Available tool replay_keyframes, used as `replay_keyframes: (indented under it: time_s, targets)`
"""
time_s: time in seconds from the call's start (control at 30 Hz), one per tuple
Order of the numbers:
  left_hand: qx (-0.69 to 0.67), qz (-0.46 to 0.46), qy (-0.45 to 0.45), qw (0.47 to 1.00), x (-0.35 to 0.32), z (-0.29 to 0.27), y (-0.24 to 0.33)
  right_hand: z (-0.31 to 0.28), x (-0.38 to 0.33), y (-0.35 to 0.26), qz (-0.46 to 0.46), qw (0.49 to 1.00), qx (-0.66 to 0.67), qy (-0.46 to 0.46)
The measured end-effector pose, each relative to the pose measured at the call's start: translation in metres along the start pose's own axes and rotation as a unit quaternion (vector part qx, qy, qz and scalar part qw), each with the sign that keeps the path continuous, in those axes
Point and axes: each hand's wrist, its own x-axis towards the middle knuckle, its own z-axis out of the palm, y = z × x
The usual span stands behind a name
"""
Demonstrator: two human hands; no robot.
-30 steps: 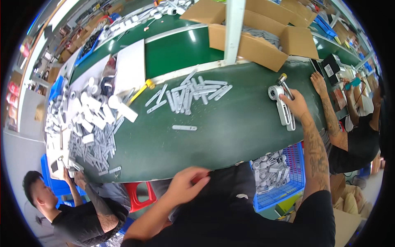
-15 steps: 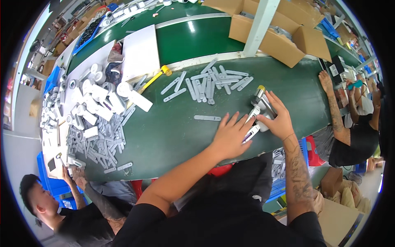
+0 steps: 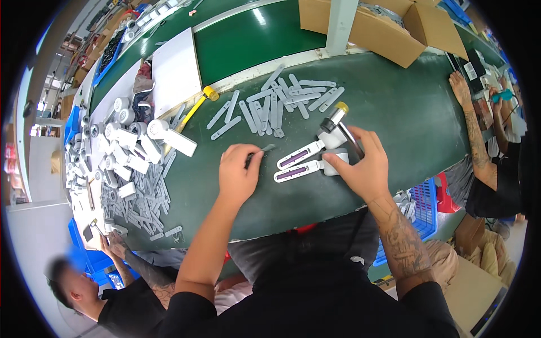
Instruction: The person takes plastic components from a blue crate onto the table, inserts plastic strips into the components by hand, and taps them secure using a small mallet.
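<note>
My left hand [image 3: 239, 172] is closed, pinching a flat grey plastic strip [image 3: 269, 147] between thumb and fingertips just above the green table. To its right lie two white plastic handles with rounded heads, side by side: an upper one [image 3: 301, 155] and a lower one [image 3: 298, 170]. Purple inlays show in their open faces. My right hand [image 3: 366, 163] is closed around the shaft of a small hammer [image 3: 338, 115] with a yellow tip, and its thumb rests against the lower handle's rounded head. The lower end of the hammer is hidden by the hand.
Loose grey strips [image 3: 276, 104] lie beyond the hands. A yellow mallet [image 3: 197, 107] and heaped white handle parts [image 3: 127, 143] are at left, with more strips in front. A cardboard box [image 3: 389, 36] stands at far right. Co-workers sit at both sides.
My left hand has left the white handles and moved left, taking up the grey strip that lay on the table. My right hand stays by the hammer and handles, now more fully in view.
</note>
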Motion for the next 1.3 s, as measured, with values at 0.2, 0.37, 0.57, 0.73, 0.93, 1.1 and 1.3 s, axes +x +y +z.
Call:
replay_keyframes:
  time_s: [0.2,0.37,0.57,0.73,0.93,1.1,1.3]
  targets:
    - [-0.083,0.121,0.069,0.987,-0.013,0.022,0.066,0.004,-0.011,0.007,0.066,0.997,0.043,-0.017]
    - [-0.084,0.102,0.071,0.989,-0.017,0.037,0.072,0.011,-0.011,0.013,0.019,0.999,0.045,-0.001]
    - [-0.114,0.062,0.108,0.986,-0.017,0.043,0.075,0.013,-0.012,0.014,0.014,1.000,0.022,-0.002]
    - [-0.074,0.051,0.127,0.988,-0.020,0.043,0.074,0.012,-0.012,0.014,0.009,1.000,0.011,-0.004]
    - [-0.076,-0.010,0.092,0.993,-0.019,0.041,0.080,0.013,-0.012,0.013,0.016,1.000,0.014,-0.007]
    - [-0.067,-0.056,0.055,0.995,-0.015,0.035,0.088,0.014,-0.013,0.014,0.004,1.000,0.001,-0.005]
    - [-0.065,-0.064,0.037,0.995,-0.015,0.029,0.088,-0.022,-0.011,0.009,0.057,0.985,0.106,-0.123]
